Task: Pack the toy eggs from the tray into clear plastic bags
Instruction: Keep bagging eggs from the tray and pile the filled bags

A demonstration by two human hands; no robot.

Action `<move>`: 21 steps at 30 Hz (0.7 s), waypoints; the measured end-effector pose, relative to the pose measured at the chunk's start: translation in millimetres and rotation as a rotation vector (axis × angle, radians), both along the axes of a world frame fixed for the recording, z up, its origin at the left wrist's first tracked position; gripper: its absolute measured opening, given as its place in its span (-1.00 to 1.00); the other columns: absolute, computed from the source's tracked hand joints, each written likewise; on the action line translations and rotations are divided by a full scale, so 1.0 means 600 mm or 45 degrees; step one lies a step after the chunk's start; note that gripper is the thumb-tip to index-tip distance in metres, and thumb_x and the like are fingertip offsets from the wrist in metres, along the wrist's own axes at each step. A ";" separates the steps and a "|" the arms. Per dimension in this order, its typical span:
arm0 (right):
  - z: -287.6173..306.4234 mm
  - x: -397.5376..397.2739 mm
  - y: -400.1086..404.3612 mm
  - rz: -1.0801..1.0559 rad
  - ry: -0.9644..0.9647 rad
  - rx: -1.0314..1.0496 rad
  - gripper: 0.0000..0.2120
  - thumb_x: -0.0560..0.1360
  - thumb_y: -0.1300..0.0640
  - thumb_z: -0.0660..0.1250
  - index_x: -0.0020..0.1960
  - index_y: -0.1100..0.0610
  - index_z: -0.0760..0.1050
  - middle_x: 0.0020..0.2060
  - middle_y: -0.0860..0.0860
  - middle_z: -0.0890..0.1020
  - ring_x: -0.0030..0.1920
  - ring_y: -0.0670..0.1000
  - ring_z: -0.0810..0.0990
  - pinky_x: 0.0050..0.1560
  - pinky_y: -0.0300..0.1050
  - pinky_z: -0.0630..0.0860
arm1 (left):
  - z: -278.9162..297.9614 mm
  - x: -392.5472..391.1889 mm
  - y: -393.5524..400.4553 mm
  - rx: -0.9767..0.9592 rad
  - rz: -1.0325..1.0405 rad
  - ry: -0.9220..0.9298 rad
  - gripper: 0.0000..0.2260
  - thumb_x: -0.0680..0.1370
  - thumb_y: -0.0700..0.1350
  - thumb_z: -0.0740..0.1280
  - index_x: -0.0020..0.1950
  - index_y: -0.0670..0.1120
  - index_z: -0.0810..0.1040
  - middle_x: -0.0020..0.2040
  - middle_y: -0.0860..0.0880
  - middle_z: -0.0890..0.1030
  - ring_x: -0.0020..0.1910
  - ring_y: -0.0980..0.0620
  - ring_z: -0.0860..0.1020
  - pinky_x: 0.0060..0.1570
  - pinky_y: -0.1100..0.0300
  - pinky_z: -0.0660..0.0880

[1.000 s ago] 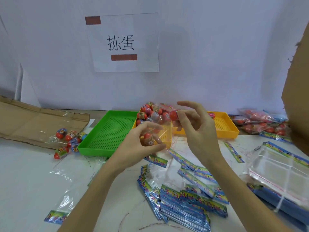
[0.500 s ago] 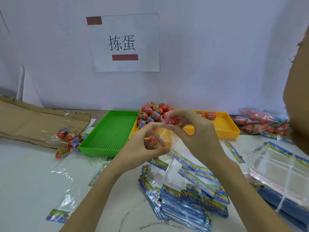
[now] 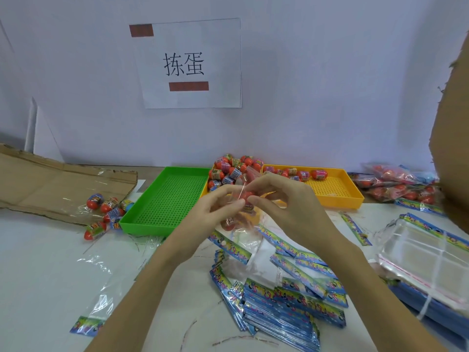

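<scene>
Both hands meet above the table in front of the trays. My left hand [image 3: 215, 212] pinches the mouth of a clear plastic bag [image 3: 241, 224] that hangs below it with toy eggs inside. My right hand [image 3: 281, 201] pinches a red toy egg [image 3: 246, 196] at the bag's opening, fingertips touching those of the left hand. Behind them, a yellow tray [image 3: 337, 196] holds a heap of red toy eggs [image 3: 233, 168] at its left end and a few more along its back.
A green tray [image 3: 165, 199] stands left of the yellow one. Loose eggs [image 3: 106, 209] lie by a cardboard sheet [image 3: 50, 184] at the left. Printed header cards [image 3: 279, 306], stacked clear bags [image 3: 426, 262] and filled bags [image 3: 396, 186] occupy the front and right.
My hands came down and together from above the yellow tray. The right hand brought a red egg to the bag's mouth, and the bag now hangs lower, in front of the tray.
</scene>
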State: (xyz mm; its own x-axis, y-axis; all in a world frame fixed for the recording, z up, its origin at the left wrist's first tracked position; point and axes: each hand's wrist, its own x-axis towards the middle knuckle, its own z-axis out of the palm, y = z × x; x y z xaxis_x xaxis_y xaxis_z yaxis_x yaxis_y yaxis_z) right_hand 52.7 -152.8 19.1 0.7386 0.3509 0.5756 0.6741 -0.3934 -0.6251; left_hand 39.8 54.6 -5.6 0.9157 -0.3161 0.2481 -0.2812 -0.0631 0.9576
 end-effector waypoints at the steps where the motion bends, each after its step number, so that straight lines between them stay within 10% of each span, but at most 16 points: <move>1: 0.000 0.000 -0.001 -0.002 0.024 0.002 -0.87 0.57 0.19 0.46 0.10 0.04 0.66 -0.06 -0.21 0.69 0.02 -0.17 0.68 0.06 -0.19 0.63 | 0.001 0.001 0.003 -0.041 0.007 0.037 -0.73 0.65 0.01 0.35 0.31 -0.01 0.63 0.13 -0.12 0.73 0.07 -0.19 0.72 0.08 0.09 0.58; 6: -0.007 -0.005 0.005 -0.003 0.058 -0.152 -0.89 0.59 0.19 0.44 0.10 0.08 0.67 0.04 -0.10 0.65 0.04 -0.15 0.64 0.10 -0.18 0.60 | 0.000 -0.001 -0.005 0.016 0.156 0.032 -0.80 0.72 -0.08 0.29 0.25 -0.01 0.68 -0.08 0.02 0.75 -0.15 0.08 0.69 -0.12 0.27 0.58; 11: -0.011 -0.011 0.014 -0.004 0.044 -0.320 -0.87 0.60 0.17 0.43 0.11 0.10 0.71 0.05 -0.04 0.59 -0.08 -0.09 0.61 0.04 -0.26 0.54 | -0.010 0.003 -0.011 0.042 0.279 -0.016 -0.83 0.70 -0.09 0.33 0.17 -0.04 0.71 -0.10 -0.10 0.76 -0.07 -0.19 0.72 0.08 -0.21 0.62; 18: -0.006 -0.006 0.006 -0.077 -0.011 -0.230 -0.93 0.61 0.26 0.40 0.05 0.13 0.62 -0.08 -0.09 0.65 -0.12 -0.20 0.56 -0.10 -0.35 0.47 | -0.008 0.003 -0.011 0.041 0.177 -0.045 -0.80 0.65 0.13 0.36 0.20 0.16 0.70 0.01 0.02 0.77 -0.14 0.18 0.69 -0.15 0.33 0.58; 21: -0.004 -0.006 0.001 -0.079 -0.005 -0.204 -0.92 0.62 0.24 0.37 0.04 0.07 0.56 -0.09 -0.08 0.65 -0.06 -0.13 0.57 -0.10 -0.31 0.44 | -0.010 0.006 -0.005 -0.013 0.042 0.021 -0.75 0.61 -0.02 0.46 0.29 0.09 0.69 0.11 -0.06 0.76 -0.03 0.05 0.71 -0.12 0.24 0.60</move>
